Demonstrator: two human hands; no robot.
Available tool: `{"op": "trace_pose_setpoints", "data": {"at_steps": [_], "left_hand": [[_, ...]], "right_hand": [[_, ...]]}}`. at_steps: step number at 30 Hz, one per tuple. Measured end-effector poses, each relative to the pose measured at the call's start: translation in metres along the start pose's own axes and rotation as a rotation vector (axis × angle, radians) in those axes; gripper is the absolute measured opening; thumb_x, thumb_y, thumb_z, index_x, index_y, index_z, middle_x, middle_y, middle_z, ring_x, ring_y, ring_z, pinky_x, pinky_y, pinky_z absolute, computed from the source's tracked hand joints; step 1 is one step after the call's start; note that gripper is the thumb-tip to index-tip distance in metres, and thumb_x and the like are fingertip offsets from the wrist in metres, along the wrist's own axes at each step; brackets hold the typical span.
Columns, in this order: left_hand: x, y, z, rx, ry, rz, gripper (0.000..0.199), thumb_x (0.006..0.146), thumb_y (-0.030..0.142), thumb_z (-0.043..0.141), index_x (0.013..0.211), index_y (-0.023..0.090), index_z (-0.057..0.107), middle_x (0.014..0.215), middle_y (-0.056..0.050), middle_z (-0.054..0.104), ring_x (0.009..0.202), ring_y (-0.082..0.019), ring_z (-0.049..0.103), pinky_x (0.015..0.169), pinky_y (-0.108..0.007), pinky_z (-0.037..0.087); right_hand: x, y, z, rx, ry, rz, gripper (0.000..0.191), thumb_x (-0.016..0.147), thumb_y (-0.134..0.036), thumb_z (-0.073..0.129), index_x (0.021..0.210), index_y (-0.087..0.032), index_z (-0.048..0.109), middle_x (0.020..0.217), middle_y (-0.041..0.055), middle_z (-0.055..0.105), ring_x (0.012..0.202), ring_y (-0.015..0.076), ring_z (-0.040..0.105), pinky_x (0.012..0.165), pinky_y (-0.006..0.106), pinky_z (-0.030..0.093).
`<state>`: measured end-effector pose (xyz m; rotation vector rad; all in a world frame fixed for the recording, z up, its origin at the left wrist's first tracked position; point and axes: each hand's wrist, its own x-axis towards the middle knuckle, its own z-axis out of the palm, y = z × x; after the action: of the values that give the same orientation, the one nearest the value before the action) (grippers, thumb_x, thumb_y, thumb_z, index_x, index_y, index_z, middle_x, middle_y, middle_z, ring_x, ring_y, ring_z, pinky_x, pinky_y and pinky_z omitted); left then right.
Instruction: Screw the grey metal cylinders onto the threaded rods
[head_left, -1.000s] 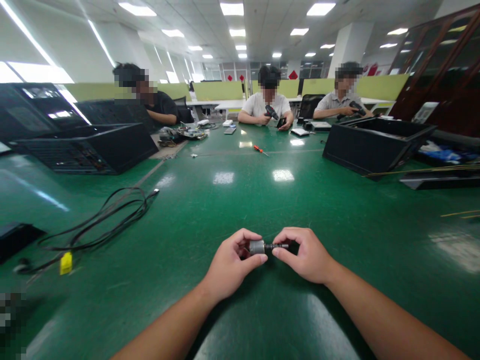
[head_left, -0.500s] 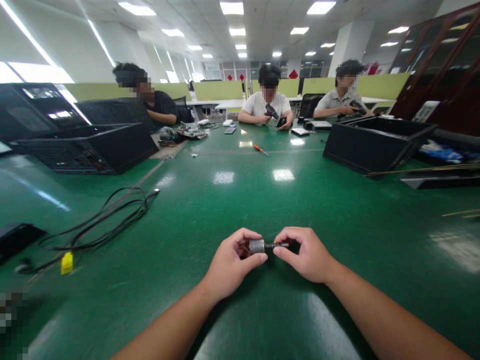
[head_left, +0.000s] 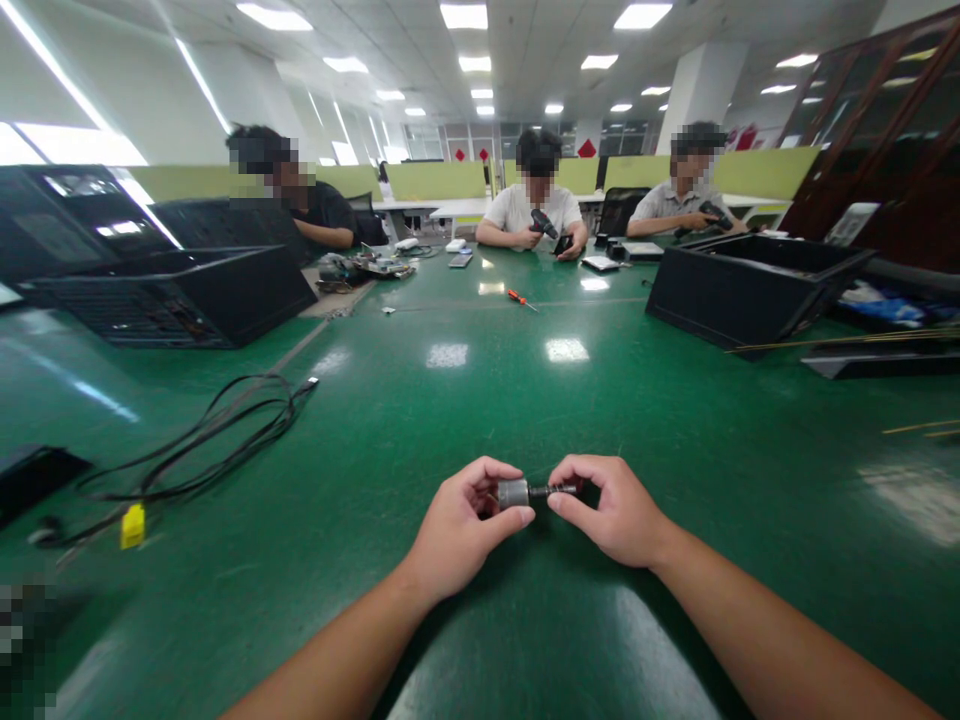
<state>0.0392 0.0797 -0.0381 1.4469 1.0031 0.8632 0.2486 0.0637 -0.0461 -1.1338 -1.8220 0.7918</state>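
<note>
A small silver cylindrical motor (head_left: 514, 492) lies sideways between the fingers and thumb of my left hand (head_left: 466, 525). Out of its right end runs a thin dark shaft (head_left: 538, 491), ribbed like a screw. My right hand (head_left: 611, 510) pinches the shaft near its far end, and the tip shows past the fingertips. Both hands are low over the green table (head_left: 420, 420), a short gap apart. The back end of the motor is partly hidden by my left fingers.
An orange-handled screwdriver (head_left: 517, 297) lies ahead. Black cables (head_left: 225, 440) with a yellow tag (head_left: 133, 526) are at left. Black computer cases stand left (head_left: 187, 300) and right (head_left: 750, 290). Across the table sit three people, two holding power drills. Circuit boards (head_left: 364, 268) lie far left.
Almost nothing differs. Both hands keep their hold on the motor and its shaft, in nearly the same place.
</note>
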Motion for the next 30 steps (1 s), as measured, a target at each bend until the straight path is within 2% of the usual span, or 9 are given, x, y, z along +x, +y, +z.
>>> {"op": "trace_pose_setpoints", "data": {"at_steps": [30], "left_hand": [[-0.0003, -0.0014, -0.0004, 0.000, 0.024, 0.001, 0.034, 0.069, 0.023, 0.081, 0.097, 0.016, 0.062, 0.083, -0.003, 0.066, 0.076, -0.017, 0.060, 0.071, -0.028, 0.045]], "right_hand": [[-0.0001, -0.0002, -0.0026, 0.002, -0.007, 0.005, 0.004, 0.081, -0.020, 0.063, 0.078, -0.018, 0.066, 0.068, -0.0004, 0.064, 0.064, 0.0146, 0.058, 0.062, 0.025, 0.043]]}}
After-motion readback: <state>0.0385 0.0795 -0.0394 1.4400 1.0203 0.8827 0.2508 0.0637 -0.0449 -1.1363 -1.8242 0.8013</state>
